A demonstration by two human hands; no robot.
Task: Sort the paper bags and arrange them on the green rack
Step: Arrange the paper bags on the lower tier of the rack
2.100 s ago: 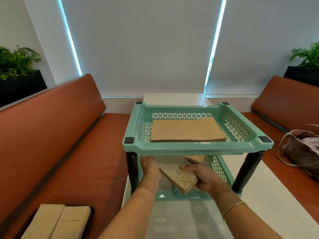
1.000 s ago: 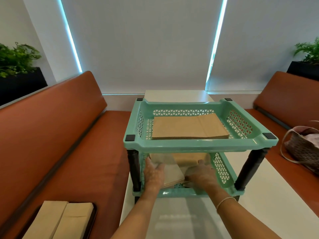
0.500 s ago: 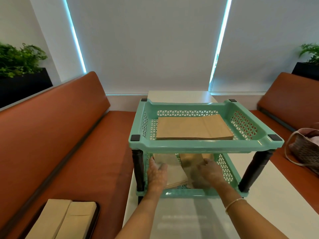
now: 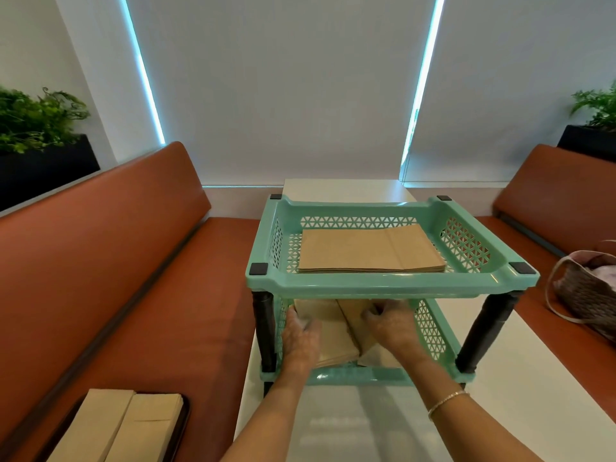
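Hands reach into the lower tier of the mint-green plastic rack (image 4: 393,281) on the white worktop (image 4: 533,378), left hand (image 4: 300,338) flat and right hand (image 4: 390,323) loosely curled on the small brown paper bags (image 4: 336,331), apparently squaring them up.

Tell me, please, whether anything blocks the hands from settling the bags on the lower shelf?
Nothing visible does. Both the left hand and right hand already rest on the paper bags inside the lower shelf, beneath the upper tray.
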